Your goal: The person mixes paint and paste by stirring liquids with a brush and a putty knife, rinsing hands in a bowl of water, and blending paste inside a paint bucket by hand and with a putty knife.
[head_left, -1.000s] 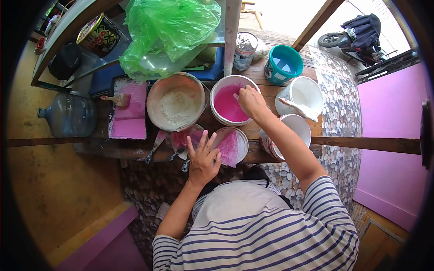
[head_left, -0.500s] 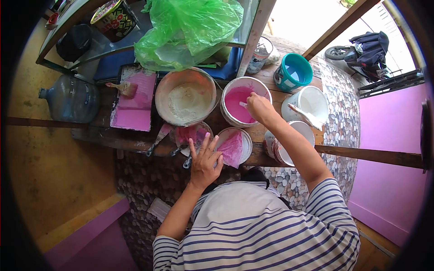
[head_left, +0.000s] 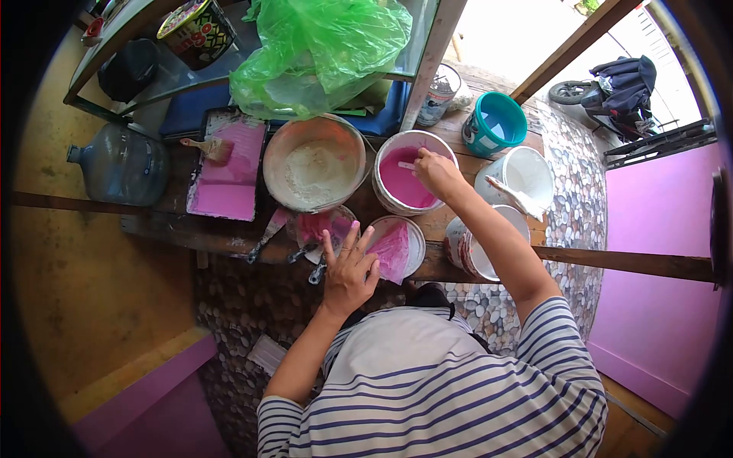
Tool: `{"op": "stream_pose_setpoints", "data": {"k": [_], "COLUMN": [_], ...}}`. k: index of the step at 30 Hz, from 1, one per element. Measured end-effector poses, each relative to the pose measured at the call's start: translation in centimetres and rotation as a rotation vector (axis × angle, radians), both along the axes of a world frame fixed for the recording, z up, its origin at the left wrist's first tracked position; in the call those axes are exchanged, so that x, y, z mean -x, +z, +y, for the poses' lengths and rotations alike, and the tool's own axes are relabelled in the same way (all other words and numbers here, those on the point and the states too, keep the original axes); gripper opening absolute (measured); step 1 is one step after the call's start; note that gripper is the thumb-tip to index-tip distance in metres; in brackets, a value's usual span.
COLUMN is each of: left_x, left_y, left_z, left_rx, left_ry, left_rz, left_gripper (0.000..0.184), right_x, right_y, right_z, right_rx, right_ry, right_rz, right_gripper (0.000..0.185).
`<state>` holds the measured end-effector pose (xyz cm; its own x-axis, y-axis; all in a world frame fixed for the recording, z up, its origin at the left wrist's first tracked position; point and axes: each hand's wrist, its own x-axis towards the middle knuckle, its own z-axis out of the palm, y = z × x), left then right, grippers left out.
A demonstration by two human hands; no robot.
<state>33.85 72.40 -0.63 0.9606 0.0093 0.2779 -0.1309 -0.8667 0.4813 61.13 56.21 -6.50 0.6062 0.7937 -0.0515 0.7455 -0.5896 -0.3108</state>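
Observation:
Over a white bucket [head_left: 416, 206] of pink paint [head_left: 405, 183], my right hand [head_left: 437, 172] is closed on a small white stick [head_left: 406, 165] whose tip points left. My left hand [head_left: 350, 275] has its fingers spread and holds nothing; it hovers by the bench's front edge. Near its fingertips are two round lids, one with pink residue [head_left: 317, 225] and one with a crumpled pink plastic sheet [head_left: 393, 250]. A bucket of pale powder [head_left: 313, 172] stands left of the paint bucket.
A pink paint tray [head_left: 221, 200] with a brush [head_left: 210, 149] lies at the left, beside a large water bottle [head_left: 126, 166]. To the right stand a teal bucket [head_left: 496, 126] and white buckets [head_left: 527, 172]. A green plastic bag [head_left: 321, 53] hangs behind.
The camera view has shifted, so the buckets appear further right and tilted. My right hand has moved the white stick within the paint bucket. My left hand stays spread.

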Motion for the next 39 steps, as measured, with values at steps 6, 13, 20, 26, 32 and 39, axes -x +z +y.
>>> {"op": "stream_pose_setpoints", "data": {"k": [6,13,20,26,32,39], "left_x": [-2.0,-4.1,-5.5,-6.0,-6.0,-6.8], "left_y": [0.5,1.1,1.5,1.3,1.2,1.7], "left_z": [-0.6,-1.3,-1.7,-1.8,-1.5,-1.0], "left_rx": [-0.02,-0.073,-0.1,-0.094,-0.082,-0.088], "left_ry": [-0.068,-0.178,-0.264,-0.277,-0.262,-0.275], "left_rz": [-0.026,-0.047,-0.042,-0.062,-0.082,-0.072], "left_gripper": [0.009,0.009,0.009,0.01,0.013,0.013], "right_x": [1.5,3.0,4.2,4.4,4.7,6.0], "right_y": [0.7,6.7,6.6,5.2,8.0,11.8], "right_z": [-0.4,-3.3,-4.1,-3.7,-4.5,-6.4], "right_rx": [-0.109,-0.268,-0.298,-0.316,-0.453,-0.548], "right_ry": [0.051,-0.372,-0.518,-0.561,-0.622,-0.639], "right_rz": [0.065,0.103,0.124,0.067,0.152,0.254], "right_gripper": [0.021,0.028,0.032,0.028,0.027,0.026]}}
